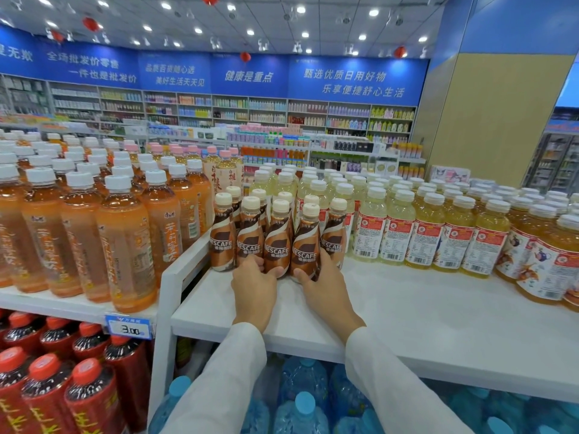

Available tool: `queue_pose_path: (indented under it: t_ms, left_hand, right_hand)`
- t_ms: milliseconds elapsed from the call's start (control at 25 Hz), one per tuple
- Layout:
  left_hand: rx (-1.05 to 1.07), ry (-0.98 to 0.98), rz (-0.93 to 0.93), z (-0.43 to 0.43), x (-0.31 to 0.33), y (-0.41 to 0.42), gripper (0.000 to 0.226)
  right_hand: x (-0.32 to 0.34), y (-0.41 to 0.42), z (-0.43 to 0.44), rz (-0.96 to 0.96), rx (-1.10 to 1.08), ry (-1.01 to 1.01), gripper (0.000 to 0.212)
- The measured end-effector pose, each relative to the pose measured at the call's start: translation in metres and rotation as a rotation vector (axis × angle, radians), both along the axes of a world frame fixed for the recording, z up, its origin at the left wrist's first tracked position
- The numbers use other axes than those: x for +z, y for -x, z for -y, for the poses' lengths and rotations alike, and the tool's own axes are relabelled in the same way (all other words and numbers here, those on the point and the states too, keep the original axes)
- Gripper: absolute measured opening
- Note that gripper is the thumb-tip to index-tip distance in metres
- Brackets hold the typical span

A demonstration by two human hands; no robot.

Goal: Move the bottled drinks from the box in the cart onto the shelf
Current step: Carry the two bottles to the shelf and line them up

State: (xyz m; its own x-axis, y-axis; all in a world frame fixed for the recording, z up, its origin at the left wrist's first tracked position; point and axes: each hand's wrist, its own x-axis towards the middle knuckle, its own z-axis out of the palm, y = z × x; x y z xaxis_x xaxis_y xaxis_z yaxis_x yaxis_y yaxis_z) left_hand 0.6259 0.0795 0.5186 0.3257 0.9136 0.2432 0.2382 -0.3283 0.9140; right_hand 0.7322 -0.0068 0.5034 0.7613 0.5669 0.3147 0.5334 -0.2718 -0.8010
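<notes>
Brown-and-cream coffee bottles [277, 245] stand clustered on the white shelf [407, 308], beside the orange tea bottles [125, 233]. The left grip [255, 286] and right grip [326, 288] each curl round a front bottle's base. They look full, stiff and slick-sleeved, so a low hold on the body suits them. Box and cart are out of view.

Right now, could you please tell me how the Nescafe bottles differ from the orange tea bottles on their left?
The Nescafe bottles are shorter, brown-wrapped with cream caps; the orange tea bottles are taller, see-through with white caps. Front Nescafe bottles are gripped by the left hand and right hand; the orange tea bottles stand untouched. Both kinds stand upright and capped.
</notes>
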Motion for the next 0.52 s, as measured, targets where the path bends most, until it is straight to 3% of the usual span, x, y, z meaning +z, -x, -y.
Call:
queue_pose_path:
  t_ms: [280,520]
  left_hand:
    - [0.019,-0.044,-0.04,0.0,-0.003,0.001,0.045]
    - [-0.045,-0.116,-0.125,0.012,-0.006,0.019,0.041]
  right_hand:
    - [0.001,0.002,0.0,-0.043,-0.013,0.039,0.073]
    - [0.009,0.027,0.045,-0.065,-0.002,0.036,0.057]
